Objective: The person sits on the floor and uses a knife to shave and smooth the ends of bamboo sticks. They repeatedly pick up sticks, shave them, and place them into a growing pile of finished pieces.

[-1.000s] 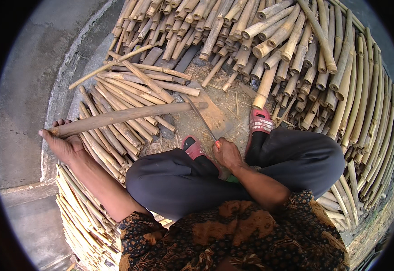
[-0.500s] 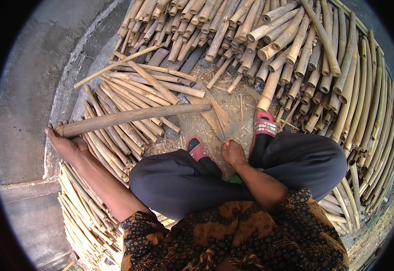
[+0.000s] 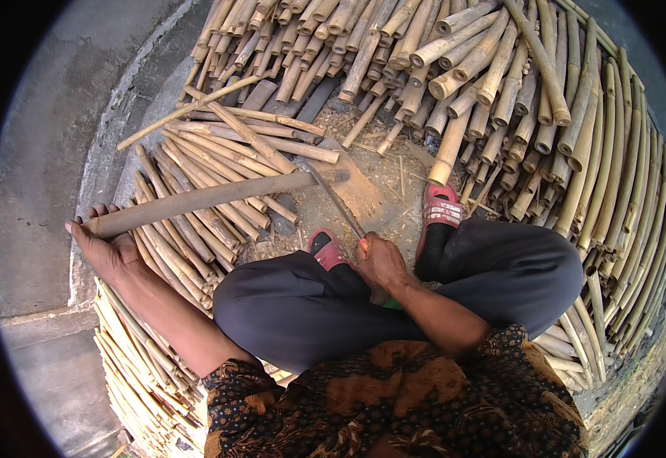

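Note:
My left hand [image 3: 108,248] grips the near-left end of a brown bamboo pole [image 3: 211,198], palm beneath it and fingers curled at its end. The pole slants up to the right over other pieces. Closed around the orange-red handle of a long-bladed knife [image 3: 338,204] is my right hand [image 3: 382,263]. The blade appears nearly edge-on and crosses the pole close to its far right end; whether it bites in cannot be told. Beneath that end is a flat tan-brown patch [image 3: 363,200] on the ground.
Bamboo pieces [image 3: 188,214] lie stacked at the left. A tall pile of bamboo poles [image 3: 493,84] fills the back and right. Chips and shavings [image 3: 394,172] litter the ground near my pink sandals [image 3: 441,210]. A concrete slab [image 3: 50,191] runs along the left.
The knife blade has turned from broadside to nearly edge-on and come against the pole. My right hand moved slightly up and left; my left hand and the pole shifted slightly left.

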A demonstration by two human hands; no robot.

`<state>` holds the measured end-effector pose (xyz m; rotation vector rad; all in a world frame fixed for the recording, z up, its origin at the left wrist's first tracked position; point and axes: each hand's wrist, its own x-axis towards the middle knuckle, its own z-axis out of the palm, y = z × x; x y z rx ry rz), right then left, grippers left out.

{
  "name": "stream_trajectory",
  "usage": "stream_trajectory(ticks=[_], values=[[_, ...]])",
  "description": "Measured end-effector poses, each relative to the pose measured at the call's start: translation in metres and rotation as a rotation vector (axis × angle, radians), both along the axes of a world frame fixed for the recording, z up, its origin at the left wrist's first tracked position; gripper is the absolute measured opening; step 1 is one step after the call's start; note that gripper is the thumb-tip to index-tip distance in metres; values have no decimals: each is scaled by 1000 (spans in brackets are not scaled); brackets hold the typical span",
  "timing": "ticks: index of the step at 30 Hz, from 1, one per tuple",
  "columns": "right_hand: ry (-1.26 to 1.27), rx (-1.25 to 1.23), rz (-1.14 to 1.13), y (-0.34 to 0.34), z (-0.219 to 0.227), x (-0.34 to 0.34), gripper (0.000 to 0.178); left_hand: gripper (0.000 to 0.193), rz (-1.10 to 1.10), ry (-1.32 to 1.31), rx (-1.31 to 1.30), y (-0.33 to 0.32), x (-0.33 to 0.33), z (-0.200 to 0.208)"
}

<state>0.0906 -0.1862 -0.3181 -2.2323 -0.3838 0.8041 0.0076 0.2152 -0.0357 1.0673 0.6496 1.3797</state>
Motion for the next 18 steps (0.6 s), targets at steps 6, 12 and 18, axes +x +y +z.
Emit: stream_trajectory(ticks=[6,12,18], values=[[21,-100,-278,3,-5,-1,29,70,14,43,-76,7,-8,6],[-21,58,-48,4,-6,-2,32,72,55,129,-2,2,-6,2],[-17,-130,-237,4,-3,2,32,47,128,86,-10,-5,0,3]])
